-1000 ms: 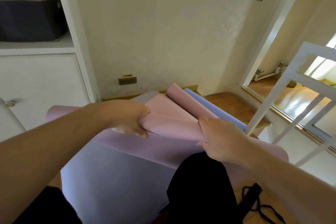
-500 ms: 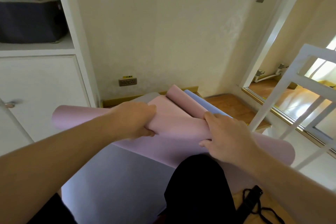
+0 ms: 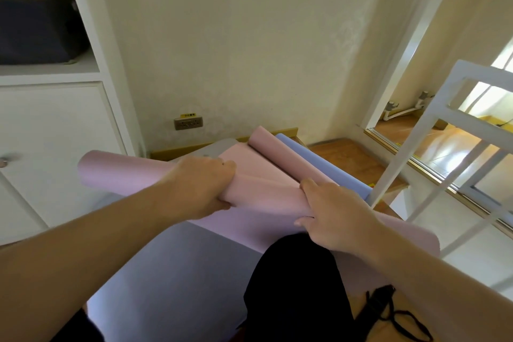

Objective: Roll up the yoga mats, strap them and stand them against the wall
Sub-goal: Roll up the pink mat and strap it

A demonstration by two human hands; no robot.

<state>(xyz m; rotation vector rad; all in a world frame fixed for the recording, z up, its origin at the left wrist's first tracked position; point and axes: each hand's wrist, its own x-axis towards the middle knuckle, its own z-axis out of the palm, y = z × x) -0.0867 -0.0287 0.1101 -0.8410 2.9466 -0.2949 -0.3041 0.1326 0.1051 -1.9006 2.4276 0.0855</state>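
Observation:
A pink yoga mat (image 3: 261, 194) lies partly rolled across the middle of the head view, its roll running left to right. My left hand (image 3: 202, 183) grips the roll left of centre, fingers curled over its top. My right hand (image 3: 330, 214) grips it right of centre. The mat's far end (image 3: 266, 147) curls up near the wall beside a blue mat (image 3: 313, 161). Another blue-grey mat (image 3: 172, 272) lies flat under my arms. A black strap (image 3: 388, 314) lies on the floor at the lower right.
A cream wall (image 3: 236, 50) with a socket (image 3: 188, 122) stands ahead. A white cabinet (image 3: 55, 133) with a dark bin (image 3: 36, 30) is at the left. A white frame (image 3: 433, 125) leans at the right before a doorway. My dark-clothed knee (image 3: 294, 286) is below.
Both hands have pushed the pink roll slightly forward and upward, and the roll has grown a little thicker. The view has shifted slightly.

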